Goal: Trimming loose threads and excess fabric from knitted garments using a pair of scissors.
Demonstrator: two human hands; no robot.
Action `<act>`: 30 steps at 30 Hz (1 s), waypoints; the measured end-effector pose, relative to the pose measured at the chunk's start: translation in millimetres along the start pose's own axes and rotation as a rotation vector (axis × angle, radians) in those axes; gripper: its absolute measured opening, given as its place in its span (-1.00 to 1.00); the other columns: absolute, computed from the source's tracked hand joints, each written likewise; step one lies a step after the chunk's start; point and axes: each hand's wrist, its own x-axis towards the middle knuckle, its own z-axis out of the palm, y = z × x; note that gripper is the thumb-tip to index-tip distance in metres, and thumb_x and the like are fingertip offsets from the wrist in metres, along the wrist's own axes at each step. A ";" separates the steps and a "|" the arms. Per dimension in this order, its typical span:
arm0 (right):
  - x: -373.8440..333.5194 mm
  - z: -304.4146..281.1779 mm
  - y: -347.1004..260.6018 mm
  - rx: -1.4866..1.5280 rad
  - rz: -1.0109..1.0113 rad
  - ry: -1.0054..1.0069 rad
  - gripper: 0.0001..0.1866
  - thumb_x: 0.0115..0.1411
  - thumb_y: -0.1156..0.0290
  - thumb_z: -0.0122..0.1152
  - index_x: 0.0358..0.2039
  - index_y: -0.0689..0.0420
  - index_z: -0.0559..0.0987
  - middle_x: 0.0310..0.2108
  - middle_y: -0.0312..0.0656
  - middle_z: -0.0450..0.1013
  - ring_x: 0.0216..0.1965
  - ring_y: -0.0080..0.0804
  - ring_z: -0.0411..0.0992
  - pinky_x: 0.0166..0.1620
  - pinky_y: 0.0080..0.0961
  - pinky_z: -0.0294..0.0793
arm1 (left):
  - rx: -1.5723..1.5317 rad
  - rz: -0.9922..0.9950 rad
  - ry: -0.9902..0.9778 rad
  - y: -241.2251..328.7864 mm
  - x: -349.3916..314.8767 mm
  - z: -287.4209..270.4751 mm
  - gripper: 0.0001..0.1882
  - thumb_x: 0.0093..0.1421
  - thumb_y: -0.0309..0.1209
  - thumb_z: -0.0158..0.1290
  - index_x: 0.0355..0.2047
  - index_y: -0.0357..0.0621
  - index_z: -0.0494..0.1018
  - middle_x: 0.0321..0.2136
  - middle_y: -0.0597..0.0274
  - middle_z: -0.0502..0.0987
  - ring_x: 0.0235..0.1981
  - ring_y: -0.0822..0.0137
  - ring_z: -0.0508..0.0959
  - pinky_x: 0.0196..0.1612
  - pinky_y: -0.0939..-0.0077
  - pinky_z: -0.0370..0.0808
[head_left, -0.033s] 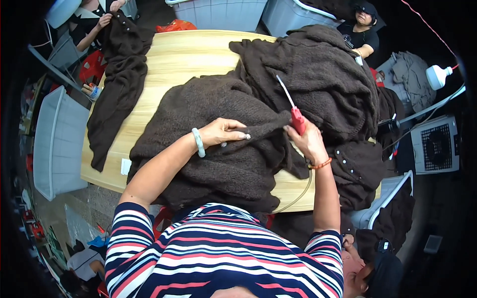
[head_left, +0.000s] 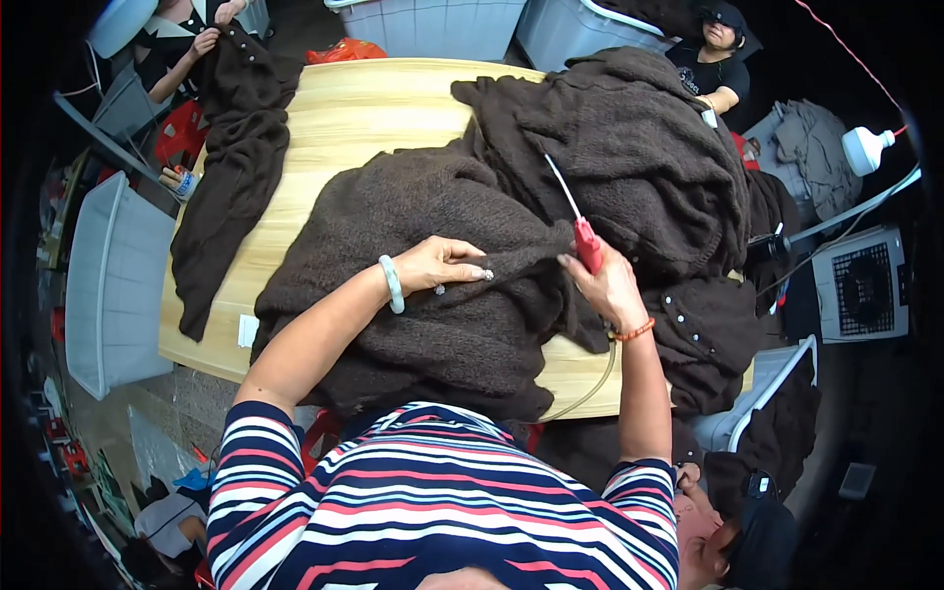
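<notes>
A dark brown knitted garment (head_left: 393, 206) lies bunched across the table in front of me. My left hand (head_left: 438, 265) pinches a raised fold of it between thumb and fingers. My right hand (head_left: 612, 287) is closed around a red air blow gun (head_left: 588, 244), whose long thin metal nozzle points up and away to the left. My right thumb is at the same fold, which stretches between both hands; whether it also grips the knit I cannot tell. From beside my right wrist a thin hose (head_left: 600, 383) curves down to the table's near edge.
More brown knitwear (head_left: 629, 157) is heaped at the right of the wooden table (head_left: 364, 108). A buttoned brown garment (head_left: 236, 147) hangs over the left side, held by a person's hands (head_left: 205, 41). Grey bins (head_left: 123, 285) stand around; another person sits at the far right.
My right hand and the blow gun have shifted very slightly; the nozzle tip is a little lower. My left hand keeps its pinch on the garment.
</notes>
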 end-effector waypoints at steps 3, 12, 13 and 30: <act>-21.9 -3.6 -1.0 -0.071 0.116 -0.098 -0.62 0.15 0.21 0.30 -0.15 0.22 0.54 -0.31 0.00 0.57 -0.21 -0.07 0.56 -0.10 -0.30 0.49 | 0.145 0.006 -0.007 -4.1 7.1 1.8 -0.66 0.16 -0.31 0.23 -0.09 -0.23 0.55 -0.26 0.30 0.60 -0.22 0.53 0.50 -0.08 0.61 0.41; -103.6 -25.7 -18.3 -0.064 0.025 -0.255 -0.73 0.17 0.25 0.26 -0.17 0.10 0.57 -0.49 0.07 0.52 -0.38 0.06 0.52 -0.27 -0.20 0.47 | 0.118 0.035 0.134 -26.2 13.0 9.4 -0.77 0.07 -0.48 0.24 -0.23 -0.23 0.62 -0.39 0.28 0.63 -0.36 0.52 0.53 -0.21 0.58 0.47; -114.5 -27.6 -21.9 -0.120 0.033 -0.337 -0.72 0.16 0.21 0.24 -0.18 0.08 0.56 -0.48 0.07 0.51 -0.37 0.08 0.52 -0.27 -0.16 0.48 | 0.117 0.026 0.156 -24.4 11.6 12.6 -0.79 0.07 -0.51 0.22 -0.25 -0.25 0.62 -0.42 0.29 0.63 -0.38 0.54 0.53 -0.26 0.60 0.47; -136.2 5.9 -83.2 -0.168 -0.073 -0.599 -0.67 0.19 0.10 0.18 -0.26 0.12 0.53 -0.53 0.07 0.52 -0.38 0.06 0.54 -0.24 -0.11 0.49 | -0.308 0.084 0.172 -57.6 1.3 10.7 -0.87 0.15 -0.56 0.18 -0.28 -0.31 0.55 -0.34 0.32 0.58 -0.34 0.53 0.52 -0.20 0.65 0.45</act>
